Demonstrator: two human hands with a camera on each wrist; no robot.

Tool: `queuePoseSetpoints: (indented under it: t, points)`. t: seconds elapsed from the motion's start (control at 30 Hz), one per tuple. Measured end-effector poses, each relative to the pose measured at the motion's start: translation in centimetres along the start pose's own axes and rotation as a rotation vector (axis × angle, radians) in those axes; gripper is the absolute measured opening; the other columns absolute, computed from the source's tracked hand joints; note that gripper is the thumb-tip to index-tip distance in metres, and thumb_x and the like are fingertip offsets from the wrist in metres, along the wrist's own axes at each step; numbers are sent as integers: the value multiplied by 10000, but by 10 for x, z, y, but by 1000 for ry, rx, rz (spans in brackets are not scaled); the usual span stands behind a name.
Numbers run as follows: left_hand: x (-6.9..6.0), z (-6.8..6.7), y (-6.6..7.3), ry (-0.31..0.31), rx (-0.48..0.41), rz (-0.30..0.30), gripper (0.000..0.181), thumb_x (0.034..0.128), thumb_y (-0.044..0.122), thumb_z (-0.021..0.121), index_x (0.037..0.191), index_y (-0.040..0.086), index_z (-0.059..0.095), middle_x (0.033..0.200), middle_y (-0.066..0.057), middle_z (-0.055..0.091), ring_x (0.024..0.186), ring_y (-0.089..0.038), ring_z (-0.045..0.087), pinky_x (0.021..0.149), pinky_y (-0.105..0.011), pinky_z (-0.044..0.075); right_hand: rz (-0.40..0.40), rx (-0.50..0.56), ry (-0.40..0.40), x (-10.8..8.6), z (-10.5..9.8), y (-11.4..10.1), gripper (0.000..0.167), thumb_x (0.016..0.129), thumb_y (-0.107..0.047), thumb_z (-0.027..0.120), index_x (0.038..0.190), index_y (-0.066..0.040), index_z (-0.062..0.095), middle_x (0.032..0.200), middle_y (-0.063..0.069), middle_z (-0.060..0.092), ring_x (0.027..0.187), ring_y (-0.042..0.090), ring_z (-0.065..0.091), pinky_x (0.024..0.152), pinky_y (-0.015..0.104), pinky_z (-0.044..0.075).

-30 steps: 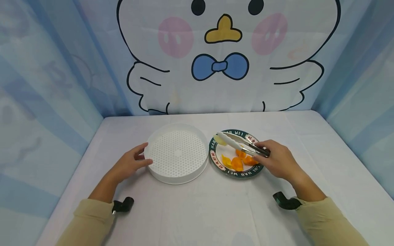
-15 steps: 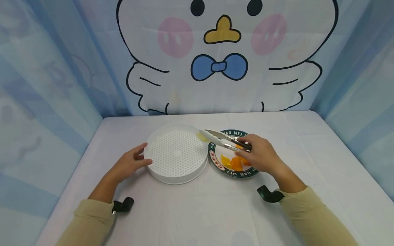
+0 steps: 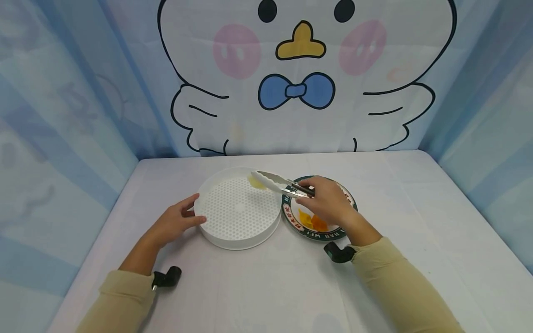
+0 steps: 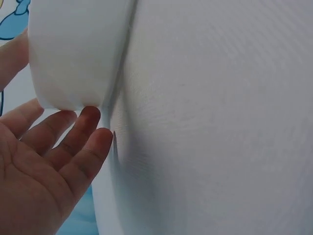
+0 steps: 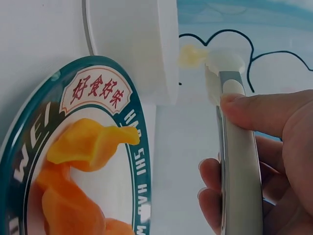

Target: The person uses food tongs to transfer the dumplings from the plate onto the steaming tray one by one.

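The left hand rests its spread fingers against the left side of a round white perforated tray; in the left wrist view several fingertips of the hand touch the tray's smooth wall. Metal tongs with white tips are gripped by the right hand. A pale yellow piece is at their tips, above the tray's back right part. In the right wrist view the thumb presses the tongs, with fingers on the other side, and the pale piece shows beyond the tray wall.
A green-rimmed plate stands just right of the tray, partly under the right hand. On it lie a yellow piece and an orange piece; others are hidden in the head view. A patterned curtain hangs behind the table.
The right hand has carried the tongs and the pale piece leftward, from over the plate to over the tray. The left hand has stayed against the tray.
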State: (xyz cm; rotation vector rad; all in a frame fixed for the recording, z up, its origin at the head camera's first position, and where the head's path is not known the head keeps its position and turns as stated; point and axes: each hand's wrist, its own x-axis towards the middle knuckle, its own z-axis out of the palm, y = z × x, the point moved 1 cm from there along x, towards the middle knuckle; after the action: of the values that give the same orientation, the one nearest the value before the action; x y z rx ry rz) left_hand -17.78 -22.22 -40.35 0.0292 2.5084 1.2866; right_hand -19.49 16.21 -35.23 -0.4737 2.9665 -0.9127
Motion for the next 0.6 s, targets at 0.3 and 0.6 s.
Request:
queuePoseSetpoints:
  t: [0.3, 0.6]
  points:
    - [-1, 1, 2, -2, 2, -2, 861, 942, 321, 709, 1608, 109, 205, 1597, -256, 254, 1388, -436, 382, 1061, -621, 364, 24, -8, -24, 15, 9, -2, 459, 938, -272, 704, 1322, -31, 635, 1286, 150, 618, 1073, 307, 579, 970, 486, 470]
    - [-1, 1, 2, 3, 31, -8, 861, 945, 330, 704, 1607, 103, 203, 1589, -261, 268, 1385, -450, 377, 1044, -634, 377, 39, -30, -32, 24, 19, -2, 457, 946, -267, 683, 1337, -37, 628, 1339, 172, 597, 1161, 343, 565, 1035, 508, 437]
